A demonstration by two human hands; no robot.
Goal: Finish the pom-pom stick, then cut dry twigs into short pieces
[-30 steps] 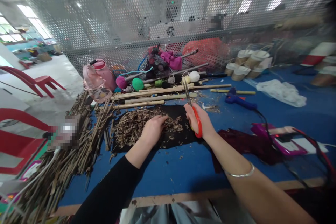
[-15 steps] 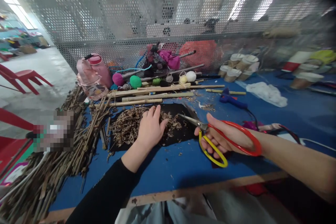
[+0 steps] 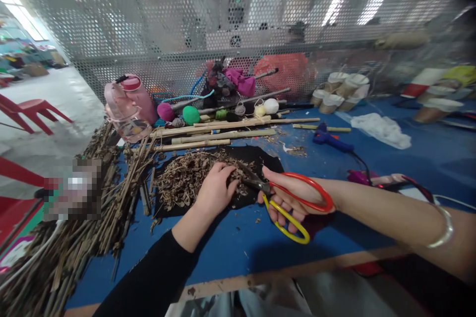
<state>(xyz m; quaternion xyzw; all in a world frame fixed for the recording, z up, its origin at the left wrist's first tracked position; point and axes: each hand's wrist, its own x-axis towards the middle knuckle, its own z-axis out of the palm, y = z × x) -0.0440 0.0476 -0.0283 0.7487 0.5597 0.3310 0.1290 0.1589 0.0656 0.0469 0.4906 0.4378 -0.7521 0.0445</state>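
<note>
Dried leaves [image 3: 178, 178] lie heaped on black cloth [image 3: 260, 156], mid-table. Left hand [image 3: 214, 190] clutches a clump; right hand [image 3: 299, 197] grips scissors [image 3: 266, 189], blades at the heap. Apparently cutting; next, close blades clear of fingers.

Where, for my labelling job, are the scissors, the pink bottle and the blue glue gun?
scissors [image 3: 265, 187]: head view, on the pivot.
pink bottle [image 3: 129, 109]: head view, on its body.
blue glue gun [image 3: 327, 140]: head view, on its barrel.

One sleeve, one bangle
A snug black long sleeve [image 3: 156, 272] ends at the left hand [image 3: 215, 190]; a thin silver metal bangle [image 3: 442, 228] circles the bare forearm behind the right hand [image 3: 293, 198].
</note>
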